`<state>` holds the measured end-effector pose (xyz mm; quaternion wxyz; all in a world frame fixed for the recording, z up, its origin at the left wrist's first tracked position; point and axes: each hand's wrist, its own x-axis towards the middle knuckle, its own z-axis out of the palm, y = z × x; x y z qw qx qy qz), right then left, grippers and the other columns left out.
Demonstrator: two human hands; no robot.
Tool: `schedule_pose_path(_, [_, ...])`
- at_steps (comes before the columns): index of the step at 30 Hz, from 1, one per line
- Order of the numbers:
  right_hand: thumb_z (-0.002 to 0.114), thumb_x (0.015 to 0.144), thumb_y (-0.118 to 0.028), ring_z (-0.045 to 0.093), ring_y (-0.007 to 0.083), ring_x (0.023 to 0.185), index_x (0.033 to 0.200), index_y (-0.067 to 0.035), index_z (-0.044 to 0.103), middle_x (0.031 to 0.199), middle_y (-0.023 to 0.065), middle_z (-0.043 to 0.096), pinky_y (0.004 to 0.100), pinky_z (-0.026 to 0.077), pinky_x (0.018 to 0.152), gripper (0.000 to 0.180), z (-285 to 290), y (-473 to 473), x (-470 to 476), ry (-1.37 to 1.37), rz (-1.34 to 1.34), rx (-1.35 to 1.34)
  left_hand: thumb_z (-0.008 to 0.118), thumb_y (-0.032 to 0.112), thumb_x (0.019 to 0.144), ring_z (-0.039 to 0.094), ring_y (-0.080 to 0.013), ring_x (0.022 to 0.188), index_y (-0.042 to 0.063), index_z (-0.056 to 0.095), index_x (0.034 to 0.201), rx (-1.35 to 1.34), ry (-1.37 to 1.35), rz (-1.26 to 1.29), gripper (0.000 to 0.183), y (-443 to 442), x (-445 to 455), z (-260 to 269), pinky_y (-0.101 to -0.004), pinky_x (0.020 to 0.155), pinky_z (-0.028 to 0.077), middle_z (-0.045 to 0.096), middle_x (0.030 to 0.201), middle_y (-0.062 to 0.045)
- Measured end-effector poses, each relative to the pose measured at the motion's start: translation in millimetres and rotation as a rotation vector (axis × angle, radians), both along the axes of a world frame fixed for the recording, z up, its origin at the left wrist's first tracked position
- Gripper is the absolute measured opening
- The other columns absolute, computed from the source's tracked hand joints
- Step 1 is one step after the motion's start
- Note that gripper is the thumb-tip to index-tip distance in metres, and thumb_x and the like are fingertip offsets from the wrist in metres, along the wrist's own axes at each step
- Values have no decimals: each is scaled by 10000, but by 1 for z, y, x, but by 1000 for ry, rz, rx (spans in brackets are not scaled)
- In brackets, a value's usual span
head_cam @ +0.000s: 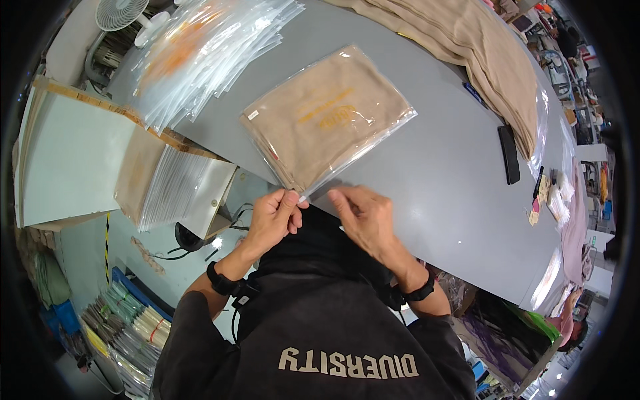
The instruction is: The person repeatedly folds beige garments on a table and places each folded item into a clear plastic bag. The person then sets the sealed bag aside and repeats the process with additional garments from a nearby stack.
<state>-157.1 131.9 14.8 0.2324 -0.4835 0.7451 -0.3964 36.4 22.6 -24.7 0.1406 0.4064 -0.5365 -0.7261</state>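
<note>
A clear plastic zip bag [330, 117] with folded beige fabric inside lies on the grey table, printed in yellow and turned at an angle. My left hand [277, 212] pinches the bag's near corner between thumb and fingers, at a small white slider on its edge. Just to the right, my right hand [365, 212] hovers by the table's near edge with its fingers curled and the thumb apart from them; nothing shows in it. A pile of clear plastic bags [200, 60] lies at the far left of the table.
Long folds of beige fabric [480, 45] lie along the far right, near a blue pen [474, 95] and a black phone [509, 155]. On the left stands an open box [75, 155] beside a stack of filled bags [170, 185]. A white fan [121, 12] is at the top left.
</note>
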Motion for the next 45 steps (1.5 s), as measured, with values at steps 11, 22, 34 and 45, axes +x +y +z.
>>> schedule_pose_path(11, [609, 1080, -359, 608, 109, 531, 1081, 33, 675, 646, 48, 625, 283, 484, 493, 397, 3, -15, -27, -590, -282, 218, 579, 301, 1099, 622, -93, 580, -9, 703, 893, -268, 26, -177, 392, 18, 12, -4, -234, 549, 492, 672, 676, -43])
schedule_pose_path(22, [732, 987, -251, 510, 76, 679, 882, 34, 737, 706, -7, 619, 265, 422, 616, 304, -37, 32, -123, -122, -212, 86, 664, 258, 1054, 648, -102, 873, -11, 687, 1196, 111, 52, 321, 305, -15, 47, -28, -295, 743, 547, 712, 1053, -20])
schedule_pose_path(34, [723, 1027, -286, 469, 43, 637, 879, 0, 733, 697, -43, 595, 228, 370, 578, 321, -52, 39, -118, -38, -330, -59, 493, 232, 1088, 666, -298, 1211, -26, 469, 1495, -404, 366, 1167, 483, -27, 326, -1, -433, 1005, 576, 637, 1383, -170])
schedule_pose_path(45, [730, 1017, -317, 485, 65, 630, 867, 13, 731, 680, -3, 611, 247, 391, 570, 363, -39, 29, -120, -35, -346, 41, 568, 669, 1003, 620, -196, 1092, 78, 525, 1533, -444, -505, 615, 794, -236, 303, -17, -355, 950, 499, 649, 1265, -104])
